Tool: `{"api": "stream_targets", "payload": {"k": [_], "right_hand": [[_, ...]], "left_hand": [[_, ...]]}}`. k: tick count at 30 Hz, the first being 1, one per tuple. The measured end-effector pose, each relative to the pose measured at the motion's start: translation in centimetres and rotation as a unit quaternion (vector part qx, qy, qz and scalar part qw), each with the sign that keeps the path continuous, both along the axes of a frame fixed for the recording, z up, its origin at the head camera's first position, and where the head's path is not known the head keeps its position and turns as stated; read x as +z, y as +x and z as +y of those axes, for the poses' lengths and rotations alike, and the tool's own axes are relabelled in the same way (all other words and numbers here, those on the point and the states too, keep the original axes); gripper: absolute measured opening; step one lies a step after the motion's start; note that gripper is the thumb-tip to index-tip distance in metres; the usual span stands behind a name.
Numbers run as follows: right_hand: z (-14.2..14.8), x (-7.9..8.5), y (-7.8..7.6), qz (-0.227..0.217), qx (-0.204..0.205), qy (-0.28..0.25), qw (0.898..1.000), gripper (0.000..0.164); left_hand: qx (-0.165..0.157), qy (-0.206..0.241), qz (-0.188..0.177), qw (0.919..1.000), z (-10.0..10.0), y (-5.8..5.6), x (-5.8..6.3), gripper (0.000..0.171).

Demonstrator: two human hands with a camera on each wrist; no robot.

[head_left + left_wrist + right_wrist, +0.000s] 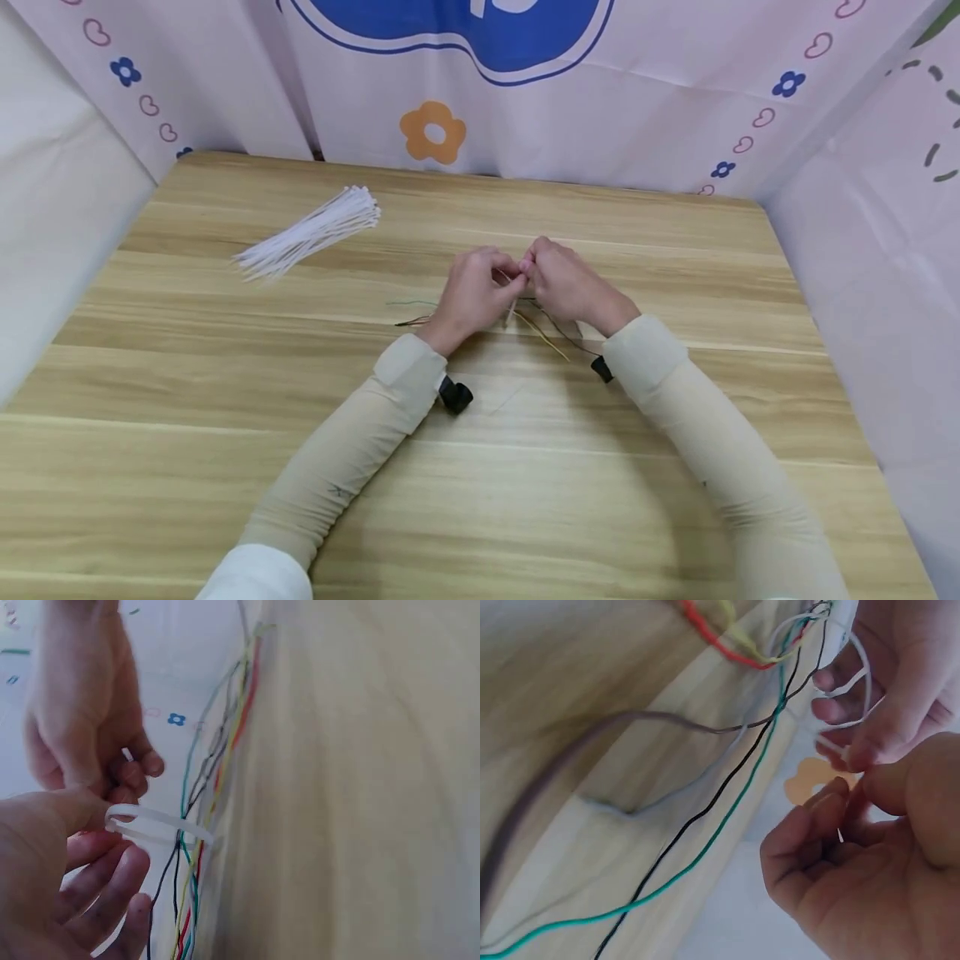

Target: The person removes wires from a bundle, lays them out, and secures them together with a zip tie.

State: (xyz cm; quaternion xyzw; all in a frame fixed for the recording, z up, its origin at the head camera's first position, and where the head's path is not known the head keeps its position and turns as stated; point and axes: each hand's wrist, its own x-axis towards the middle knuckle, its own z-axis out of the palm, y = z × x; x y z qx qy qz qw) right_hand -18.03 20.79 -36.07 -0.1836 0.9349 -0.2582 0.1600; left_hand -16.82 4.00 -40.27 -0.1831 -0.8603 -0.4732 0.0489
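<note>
A white cable tie (150, 814) forms a loop around a bundle of thin wires (196, 847) in red, yellow, green, black and grey. My left hand (472, 292) pinches the loop near its closure between thumb and index finger, the other fingers loosely bent. Meeting it fingertip to fingertip, my right hand (566, 279) has its fingers curled in a pinch at the tie's end, which they mostly hide. The loop stands wide and slack in both wrist views. In the right wrist view, a green wire (705, 855) and a brown wire (630, 716) spread out from the bundle.
A bunch of white cable ties (315, 229) lies at the back left of the wooden table (225, 483). A black object (455, 396) sits beside the left cuff, another black piece (602, 368) by the right cuff. A printed cloth (360, 100) hangs behind the table.
</note>
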Motion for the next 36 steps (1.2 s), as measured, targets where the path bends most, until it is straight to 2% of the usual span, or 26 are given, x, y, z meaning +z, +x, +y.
{"api": "stream_targets", "payload": {"k": [3,5,9,16,23,29,36], "right_hand": [[0.1,-0.3,-0.1,0.015,0.008,0.011,1.000,0.022],[0.1,-0.5,-0.1,0.026,0.006,0.010,1.000,0.017],[-0.1,-0.9,0.0,0.054,-0.001,-0.002,0.999,0.018],[-0.3,-0.9,0.3,0.102,-0.001,-0.011,0.995,0.035],[-0.4,-0.9,0.4,0.134,-0.018,-0.053,0.989,0.029],[-0.7,-0.9,-0.1,0.148,-0.015,-0.059,0.987,0.029],[-1.3,-0.8,0.2,0.115,-0.036,-0.080,0.989,0.024]], "left_hand": [[-0.011,0.037,-0.050,0.9980,0.0,-0.2,0.0,0.011],[-0.016,0.051,-0.065,0.9965,0.0,-0.3,0.0,0.011],[-0.019,0.059,-0.069,0.9957,-0.3,-0.4,0.0,0.010],[-0.013,0.060,-0.075,0.9953,-0.6,-0.4,0.2,0.009],[-0.008,0.069,-0.084,0.9940,-0.5,-0.5,0.2,0.010],[-0.013,0.071,-0.090,0.9933,-0.4,-0.5,0.2,0.011],[0.022,0.063,-0.098,0.9930,-0.6,-0.3,0.5,0.010]]}}
